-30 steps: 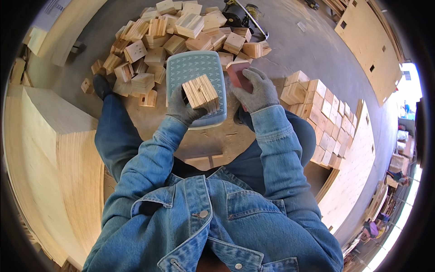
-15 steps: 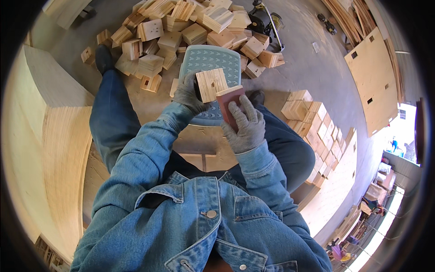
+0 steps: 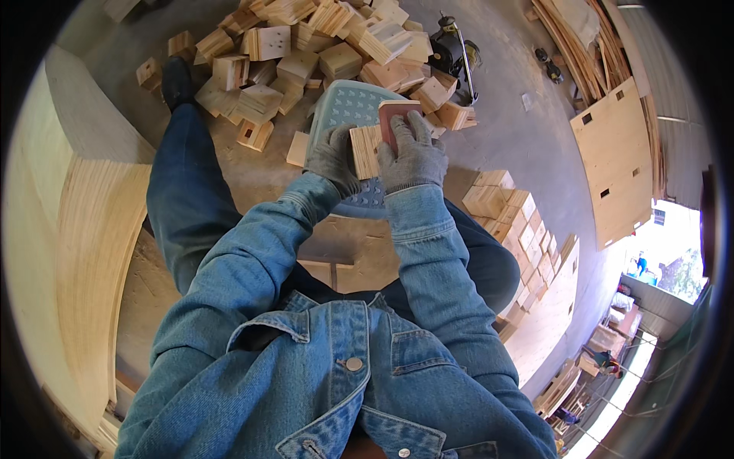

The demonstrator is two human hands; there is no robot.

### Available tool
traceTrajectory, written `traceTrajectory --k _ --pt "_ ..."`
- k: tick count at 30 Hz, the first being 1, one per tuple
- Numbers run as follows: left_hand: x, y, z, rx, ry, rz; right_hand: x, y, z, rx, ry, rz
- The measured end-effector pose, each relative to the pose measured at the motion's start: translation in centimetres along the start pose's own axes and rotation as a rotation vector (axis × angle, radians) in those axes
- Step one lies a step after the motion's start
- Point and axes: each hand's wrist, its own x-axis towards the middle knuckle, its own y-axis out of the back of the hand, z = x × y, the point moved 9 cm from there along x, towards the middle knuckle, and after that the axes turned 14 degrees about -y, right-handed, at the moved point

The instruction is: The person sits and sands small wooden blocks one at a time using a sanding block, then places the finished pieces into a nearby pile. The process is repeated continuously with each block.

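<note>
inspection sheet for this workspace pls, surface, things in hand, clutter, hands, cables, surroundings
Surface: teal stool with a patterned top, beneath the hands; grey floor.
Things in hand: pale wooden block and red-brown slab, overlapping in view; contact unclear.
Clutter: loose block heap ahead; ordered block stack at right.
Hands: gloved left hand grips the wooden block; gloved right hand holds the slab.
Cables: nothing seen.
Surroundings: layered wood at left; panel with square holes at right.

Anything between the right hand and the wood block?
Yes: the reddish pad, held in the right hand, sits between it and the right side of the wood block. The left hand grips the block's other side directly.
</note>
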Motion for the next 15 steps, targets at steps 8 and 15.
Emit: traceTrajectory --k 8,15 --pt "0.6 1.1 0.6 0.116 0.061 -0.104 -7.4 1.1 2.9 -0.001 0.052 0.010" --pt "0.6 0.9 0.9 0.098 0.020 -0.126 -8.0 1.0 1.9 -0.102 0.092 0.026"
